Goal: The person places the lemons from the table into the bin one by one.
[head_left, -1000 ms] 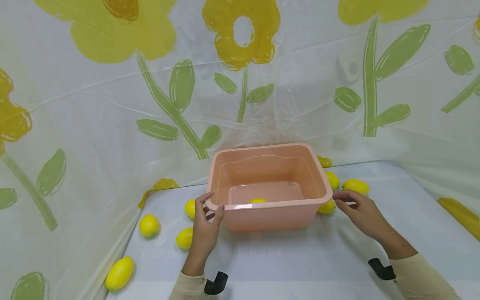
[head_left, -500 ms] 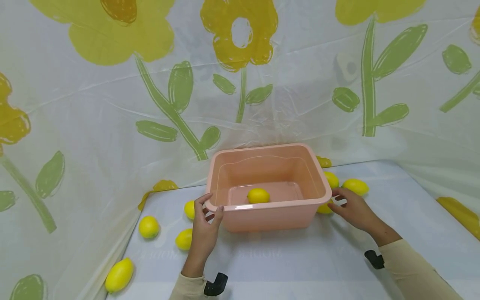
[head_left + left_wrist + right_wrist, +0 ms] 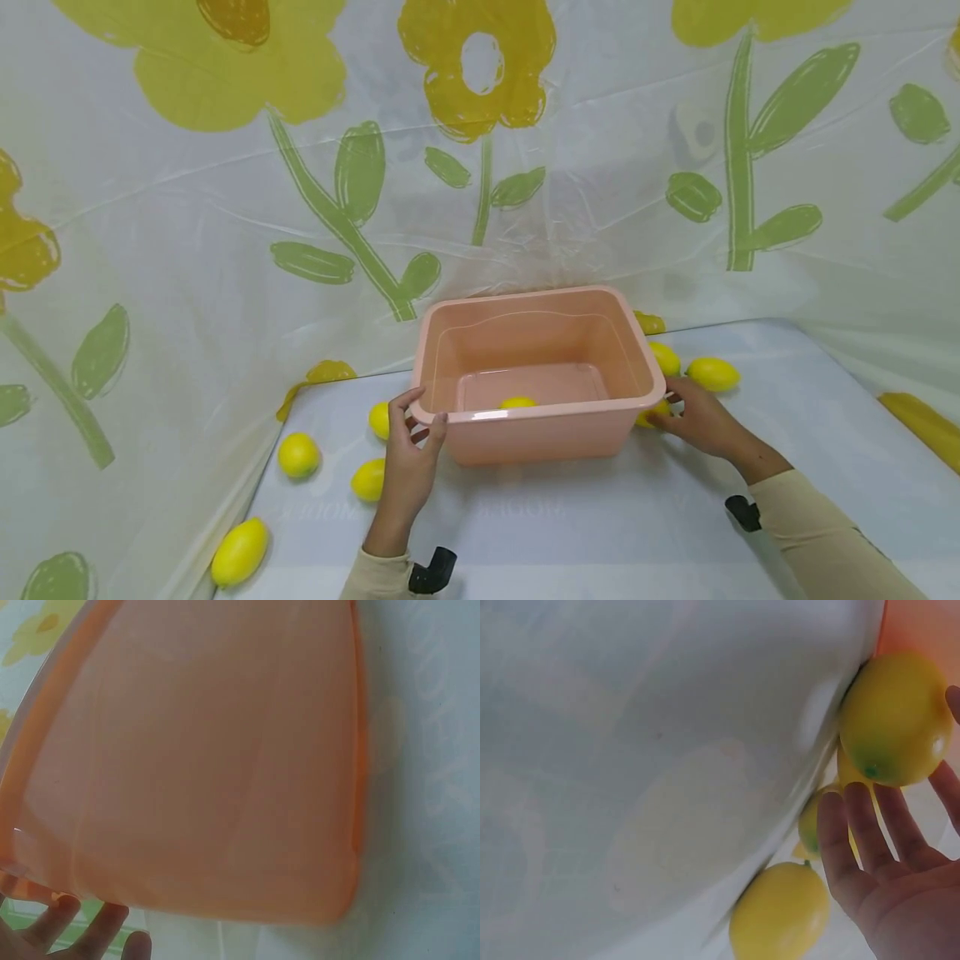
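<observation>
My left hand (image 3: 411, 454) pinches the pink tub's (image 3: 536, 433) near-left rim, my right hand (image 3: 693, 415) reaches open-fingered around a lemon (image 3: 894, 720) against its right wall; a clumsy close could roll it away.

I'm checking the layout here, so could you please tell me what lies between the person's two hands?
In the head view, the pink tub spans the stretch between the left hand and right hand, with one lemon inside it.

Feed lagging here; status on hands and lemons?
Left hand grips bin corner. Right hand reaching lemon beside bin, not gripped. One lemon in bin.
</observation>
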